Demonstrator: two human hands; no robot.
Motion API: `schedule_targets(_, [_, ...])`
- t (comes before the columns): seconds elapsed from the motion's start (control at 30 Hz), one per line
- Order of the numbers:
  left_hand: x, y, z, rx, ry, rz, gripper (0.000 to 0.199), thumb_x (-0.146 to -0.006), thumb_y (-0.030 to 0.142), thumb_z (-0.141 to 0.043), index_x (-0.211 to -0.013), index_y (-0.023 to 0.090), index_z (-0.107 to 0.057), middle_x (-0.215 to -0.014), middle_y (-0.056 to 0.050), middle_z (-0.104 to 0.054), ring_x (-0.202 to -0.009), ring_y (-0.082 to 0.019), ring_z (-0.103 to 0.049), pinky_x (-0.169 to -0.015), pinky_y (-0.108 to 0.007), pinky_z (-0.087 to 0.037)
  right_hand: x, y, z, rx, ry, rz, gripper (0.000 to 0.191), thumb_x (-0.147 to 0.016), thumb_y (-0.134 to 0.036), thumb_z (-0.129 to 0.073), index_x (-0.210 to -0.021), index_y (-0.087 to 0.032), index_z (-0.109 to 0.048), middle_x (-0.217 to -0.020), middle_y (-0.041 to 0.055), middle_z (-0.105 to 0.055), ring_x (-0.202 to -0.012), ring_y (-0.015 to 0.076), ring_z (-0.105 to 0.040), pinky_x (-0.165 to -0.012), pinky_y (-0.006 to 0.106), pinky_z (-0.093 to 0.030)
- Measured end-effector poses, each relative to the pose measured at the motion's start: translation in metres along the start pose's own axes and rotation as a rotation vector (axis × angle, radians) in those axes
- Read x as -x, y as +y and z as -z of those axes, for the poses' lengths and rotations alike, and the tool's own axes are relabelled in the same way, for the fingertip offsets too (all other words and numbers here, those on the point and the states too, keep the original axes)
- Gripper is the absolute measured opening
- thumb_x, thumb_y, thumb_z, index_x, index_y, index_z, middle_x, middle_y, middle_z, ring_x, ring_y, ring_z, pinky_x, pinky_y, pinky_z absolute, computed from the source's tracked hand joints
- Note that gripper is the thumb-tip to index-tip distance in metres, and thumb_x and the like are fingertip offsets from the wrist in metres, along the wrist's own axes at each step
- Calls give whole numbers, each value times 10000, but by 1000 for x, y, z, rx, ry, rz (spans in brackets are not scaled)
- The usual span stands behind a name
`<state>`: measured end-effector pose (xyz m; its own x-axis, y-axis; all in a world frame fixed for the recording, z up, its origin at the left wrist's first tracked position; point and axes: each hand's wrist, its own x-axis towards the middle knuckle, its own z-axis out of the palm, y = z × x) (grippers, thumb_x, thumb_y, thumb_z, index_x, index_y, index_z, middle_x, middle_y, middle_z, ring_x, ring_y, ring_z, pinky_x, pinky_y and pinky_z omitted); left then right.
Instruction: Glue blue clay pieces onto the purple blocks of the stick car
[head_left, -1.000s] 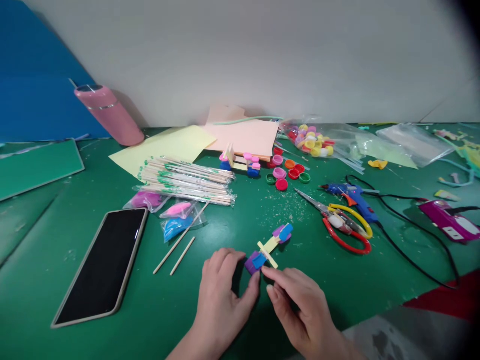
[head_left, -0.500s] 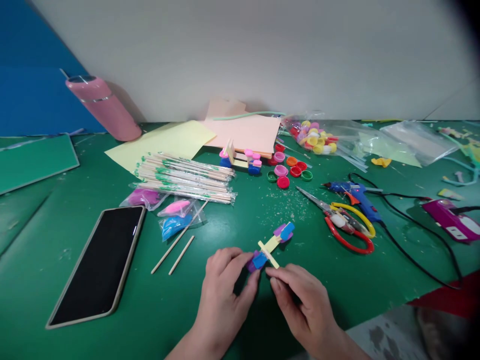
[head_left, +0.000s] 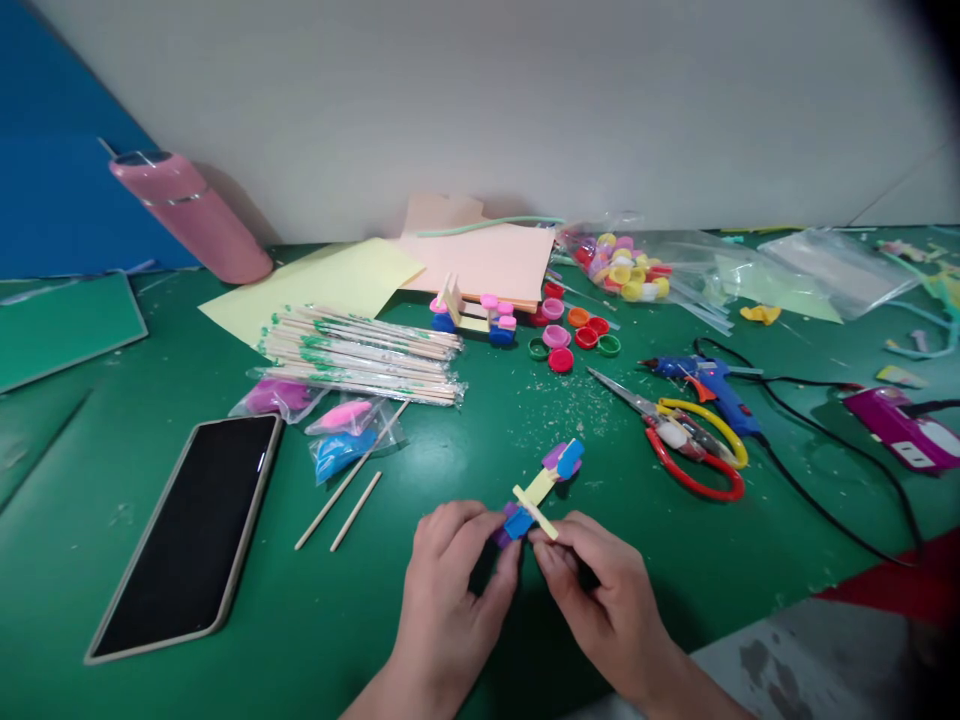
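Observation:
A small craft model (head_left: 541, 486) with a pale yellow strip, blue and purple end pieces and a crosswise stick lies between my hands. My left hand (head_left: 459, 580) pinches its near purple and blue end between thumb and fingers. At the right end of the cross stick, the closed fingertips of my right hand (head_left: 600, 590) touch the model. Two loose wooden sticks (head_left: 356, 511) lie to the left. Farther back stands a similar model (head_left: 474, 315) with pink and blue pieces.
On the green table (head_left: 480, 450) are a phone (head_left: 187, 535), wrapped sticks (head_left: 364, 355), bottle caps (head_left: 560, 359), scissors (head_left: 694, 450), a blue glue gun (head_left: 705, 385) with its cable, and a pink bottle (head_left: 195, 215). Papers and plastic bags lie by the wall.
The view has shifted slightly, so the table items appear a little farther left. My right fingers are drawn closer together at the model; my left hand keeps its pinch.

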<state>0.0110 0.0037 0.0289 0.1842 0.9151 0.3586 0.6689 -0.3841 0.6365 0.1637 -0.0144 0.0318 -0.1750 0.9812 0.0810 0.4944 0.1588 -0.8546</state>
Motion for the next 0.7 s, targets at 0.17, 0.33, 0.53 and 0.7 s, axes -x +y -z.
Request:
schedule_targets(0.17, [0, 2, -3, -15, 27, 29, 99, -726, 171, -571, -813, 204, -603, -770, -38, -624, -699, -172, -597, -610, -310, -502, -3, -1, 1, 25, 28, 7, 146, -852, -194, -460, -734, -175, -544, -624, -16, -462, -557, 104, -451, -520, 218, -353])
schedule_targets(0.33, [0, 4, -5, -19, 46, 49, 113, -700, 183, -580, -808, 216, -590, -781, -31, -624, -707, -179, -596, -608, -313, -498, -5, 1, 1, 29, 48, 5, 108, -824, -185, -494, -746, -174, -569, -610, -22, -462, -534, 96, -450, -495, 200, -364])
schedule_targets(0.53, [-1, 5, -7, -17, 34, 50, 131, -710, 192, -589, -838, 218, -581, -799, -30, -621, -724, -178, -595, -627, -322, -491, -5, 1, 2, -8, 15, 7, 100, -823, -162, -481, -761, -168, -559, -622, -21, -446, -537, 97, -441, -493, 203, -362])
schedule_targets(0.7, [-3, 7, -8, 0, 16, 53, 118, -727, 177, -566, -839, 215, -572, -807, -34, -616, -734, -177, -589, -633, -323, -484, -6, 0, 3, -24, 5, 11, 104, -829, -158, -469, -771, -169, -555, -630, -17, -445, -544, 101, -438, -495, 211, -355])
